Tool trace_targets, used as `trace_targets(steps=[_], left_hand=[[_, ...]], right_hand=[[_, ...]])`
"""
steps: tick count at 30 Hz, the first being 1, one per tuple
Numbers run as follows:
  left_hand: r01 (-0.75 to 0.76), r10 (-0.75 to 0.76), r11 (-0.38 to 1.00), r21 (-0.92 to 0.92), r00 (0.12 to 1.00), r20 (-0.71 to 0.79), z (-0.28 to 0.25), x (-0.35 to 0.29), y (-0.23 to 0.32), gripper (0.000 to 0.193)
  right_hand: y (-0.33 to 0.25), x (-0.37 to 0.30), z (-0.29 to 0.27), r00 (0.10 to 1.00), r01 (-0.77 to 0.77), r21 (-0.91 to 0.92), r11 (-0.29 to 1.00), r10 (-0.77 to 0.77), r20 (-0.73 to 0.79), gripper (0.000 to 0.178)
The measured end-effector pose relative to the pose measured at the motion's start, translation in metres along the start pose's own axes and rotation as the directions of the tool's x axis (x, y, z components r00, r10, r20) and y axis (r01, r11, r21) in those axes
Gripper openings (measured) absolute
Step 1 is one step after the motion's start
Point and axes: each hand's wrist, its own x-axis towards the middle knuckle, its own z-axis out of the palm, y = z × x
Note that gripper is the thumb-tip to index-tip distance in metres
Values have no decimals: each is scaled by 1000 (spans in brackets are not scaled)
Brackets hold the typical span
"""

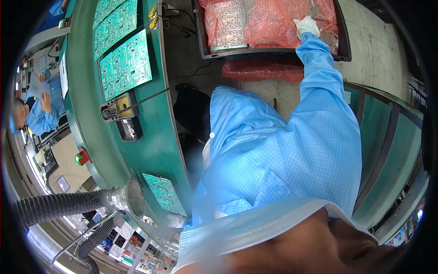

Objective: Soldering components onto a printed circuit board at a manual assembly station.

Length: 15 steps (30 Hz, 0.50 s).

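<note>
My right hand (306,26), in a white glove, reaches into a black bin (273,54) and closes on the red bubble wrap (269,23) at its right side. A green circuit board (229,27) shows beneath the wrap at the bin's left. At the lower edge of another green circuit board (165,194) on the bench, a pale patch of my left hand (175,221) shows beside the blue sleeve. Its fingers are hidden and blurred, so whether it grips that board is unclear.
On the green bench (150,141) lie several circuit boards (126,65) and a soldering iron stand (119,107). A fume hose (64,206) ends over the bench's near part. More red bubble wrap (262,70) lies below the bin. A co-worker (45,102) holds papers at far left.
</note>
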Motion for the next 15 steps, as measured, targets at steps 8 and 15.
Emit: trace_targets(steps=[8,15], left_hand=[[-21,20,1000,13,1000,10,-2,1,7,34],[-45,45,999,14,999,13,-7,4,15,32]], right_hand=[[-50,-4,-3,885,-177,619,765,399,-241,47],[-174,-61,-28,947,61,996,-69,-311,-79,52]])
